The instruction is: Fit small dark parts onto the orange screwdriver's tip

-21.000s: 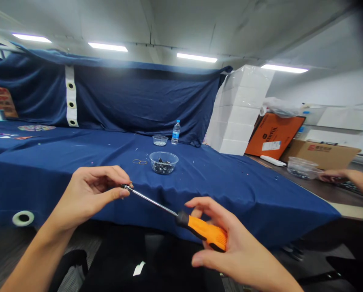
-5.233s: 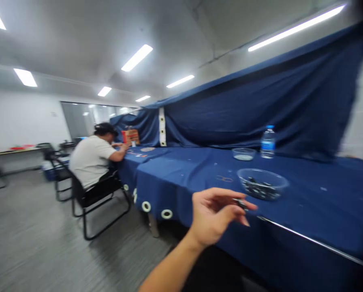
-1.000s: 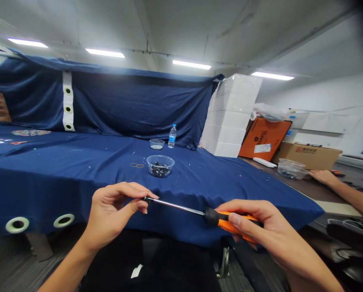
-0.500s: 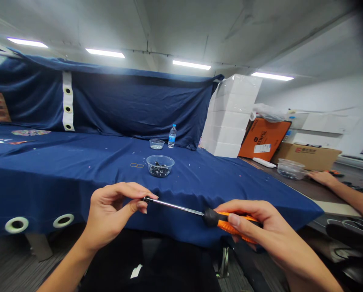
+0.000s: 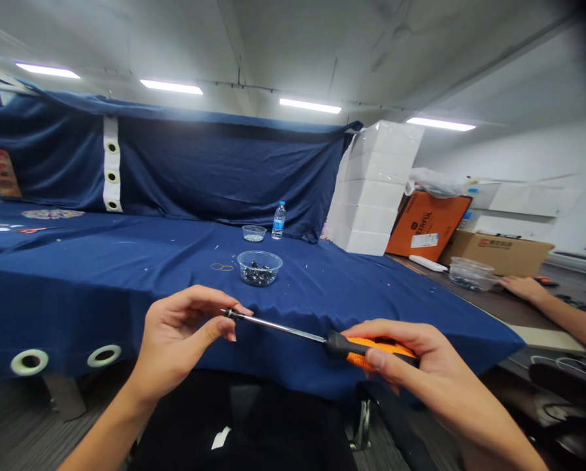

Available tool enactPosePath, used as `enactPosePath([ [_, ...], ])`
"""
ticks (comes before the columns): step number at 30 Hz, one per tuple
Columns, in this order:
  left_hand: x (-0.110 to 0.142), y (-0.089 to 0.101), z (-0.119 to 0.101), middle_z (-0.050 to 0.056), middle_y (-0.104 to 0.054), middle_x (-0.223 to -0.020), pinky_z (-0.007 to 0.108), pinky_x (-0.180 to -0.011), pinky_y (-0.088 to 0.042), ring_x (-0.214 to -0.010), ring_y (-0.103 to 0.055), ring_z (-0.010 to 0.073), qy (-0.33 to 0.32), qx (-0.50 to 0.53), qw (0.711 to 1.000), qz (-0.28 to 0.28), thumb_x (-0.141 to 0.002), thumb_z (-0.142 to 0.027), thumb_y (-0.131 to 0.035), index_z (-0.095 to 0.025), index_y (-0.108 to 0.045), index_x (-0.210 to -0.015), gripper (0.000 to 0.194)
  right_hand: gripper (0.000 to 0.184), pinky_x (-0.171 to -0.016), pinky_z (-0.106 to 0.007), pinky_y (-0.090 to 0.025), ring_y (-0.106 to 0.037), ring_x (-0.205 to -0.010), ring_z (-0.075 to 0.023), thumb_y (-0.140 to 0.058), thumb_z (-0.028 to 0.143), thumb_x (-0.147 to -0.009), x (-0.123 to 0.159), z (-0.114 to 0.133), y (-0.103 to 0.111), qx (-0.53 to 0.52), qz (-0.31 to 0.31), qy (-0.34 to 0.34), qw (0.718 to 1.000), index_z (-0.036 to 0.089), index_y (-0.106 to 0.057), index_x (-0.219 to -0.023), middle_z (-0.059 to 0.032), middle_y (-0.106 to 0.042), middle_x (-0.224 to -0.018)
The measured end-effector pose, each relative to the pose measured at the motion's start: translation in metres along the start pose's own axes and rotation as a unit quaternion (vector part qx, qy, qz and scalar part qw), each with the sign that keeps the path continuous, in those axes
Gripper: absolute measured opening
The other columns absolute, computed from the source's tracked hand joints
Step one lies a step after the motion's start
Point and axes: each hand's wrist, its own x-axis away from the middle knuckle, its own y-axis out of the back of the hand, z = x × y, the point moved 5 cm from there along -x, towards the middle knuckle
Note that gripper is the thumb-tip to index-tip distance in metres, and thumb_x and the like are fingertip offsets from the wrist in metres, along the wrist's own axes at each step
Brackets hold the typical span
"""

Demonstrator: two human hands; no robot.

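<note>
My right hand (image 5: 411,366) is wrapped round the orange handle of a screwdriver (image 5: 356,348), whose steel shaft points left across my lap. My left hand (image 5: 180,333) pinches a small dark part at the shaft's tip, between thumb and fingers; the part is too small to name. Both hands hover in front of the near edge of a table draped in blue cloth (image 5: 140,275). A clear plastic bowl (image 5: 259,267) with several small dark pieces sits on the cloth just beyond my hands.
A smaller clear bowl (image 5: 254,233) and a water bottle (image 5: 278,220) stand farther back. Two rubber bands (image 5: 223,267) lie left of the near bowl. White stacked boxes (image 5: 376,186), an orange box (image 5: 425,226) and a cardboard box (image 5: 503,252) stand right. Another person's hand (image 5: 523,288) rests by a clear tub (image 5: 469,273).
My left hand and the screwdriver tip have risen slightly and shifted a little left. The right hand keeps its grip on the handle.
</note>
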Motion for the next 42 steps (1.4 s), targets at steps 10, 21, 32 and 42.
enactPosePath([
  [10, -0.0002, -0.0005, 0.0034, 0.005, -0.082, -0.089, 0.019, -0.061, -0.064, -0.063, -0.074, 0.0128, 0.022, 0.003, 1.0, 0.005, -0.088, -0.012, -0.076, -0.023, -0.081, -0.098, 0.015, 0.037, -0.051, -0.023, -0.042, -0.057, -0.059, -0.0142, -0.073, 0.055, -0.083, -0.0018, -0.0009, 0.0041, 0.018, -0.013, 0.041, 0.999, 0.021, -0.084, -0.095, -0.0075, -0.076, -0.079],
  [21, -0.0016, -0.0018, 0.001, 0.006, -0.082, -0.087, 0.021, -0.06, -0.064, -0.064, -0.074, 0.0153, 0.018, -0.001, 1.0, 0.011, -0.083, -0.013, -0.08, -0.022, -0.08, -0.091, 0.012, 0.033, -0.054, -0.025, -0.048, -0.06, -0.059, -0.0155, -0.078, 0.053, -0.076, 0.003, 0.007, 0.0039, -0.015, -0.044, 0.017, 0.999, 0.022, -0.084, -0.088, -0.0067, -0.076, -0.075],
  [32, -0.0038, -0.0005, 0.0026, 0.005, -0.08, -0.085, 0.021, -0.062, -0.064, -0.065, -0.073, 0.0149, 0.008, -0.014, 1.0, 0.008, -0.079, -0.009, -0.082, -0.022, -0.08, -0.087, 0.016, 0.032, -0.057, -0.026, -0.051, -0.057, -0.054, -0.0134, -0.078, 0.05, -0.077, -0.0001, 0.0025, 0.0078, -0.005, -0.041, 0.028, 0.999, 0.022, -0.084, -0.089, -0.0063, -0.076, -0.073],
  [42, -0.0011, 0.0007, 0.0034, 0.003, -0.08, -0.086, 0.019, -0.064, -0.062, -0.067, -0.072, 0.0138, 0.01, -0.024, 1.0, 0.01, -0.079, -0.01, -0.083, -0.024, -0.079, -0.087, 0.016, 0.032, -0.056, -0.026, -0.049, -0.06, -0.057, -0.0155, -0.079, 0.049, -0.074, 0.0033, 0.0056, 0.0072, -0.011, -0.066, 0.011, 0.998, 0.021, -0.084, -0.087, -0.0068, -0.077, -0.077],
])
